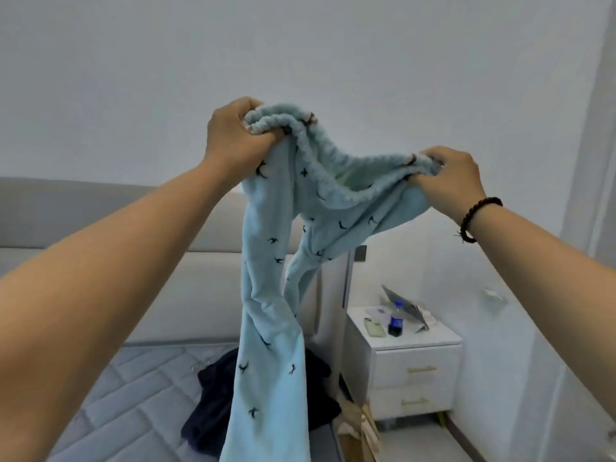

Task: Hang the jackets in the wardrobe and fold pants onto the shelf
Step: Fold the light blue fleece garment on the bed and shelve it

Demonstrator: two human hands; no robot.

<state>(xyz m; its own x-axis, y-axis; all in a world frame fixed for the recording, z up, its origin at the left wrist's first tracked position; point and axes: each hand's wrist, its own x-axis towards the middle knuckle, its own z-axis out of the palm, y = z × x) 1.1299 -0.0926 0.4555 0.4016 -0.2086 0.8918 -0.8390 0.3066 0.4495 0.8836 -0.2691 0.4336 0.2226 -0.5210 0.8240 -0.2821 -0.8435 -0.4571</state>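
Light blue pants [273, 295] with small dark bird prints hang in the air in front of me, legs dangling down over the bed. My left hand [236, 138] grips the left end of the elastic waistband, raised higher. My right hand [450, 181] grips the right end of the waistband, a little lower; a dark bead bracelet sits on that wrist. A dark navy garment [213, 405] lies crumpled on the mattress behind the hanging legs.
A grey quilted mattress [126, 395] with a pale headboard [100, 215] fills the lower left. A white nightstand [416, 368] at the right carries a dark bottle [396, 320], a phone and a propped tablet. A tan bag stands beside the bed corner.
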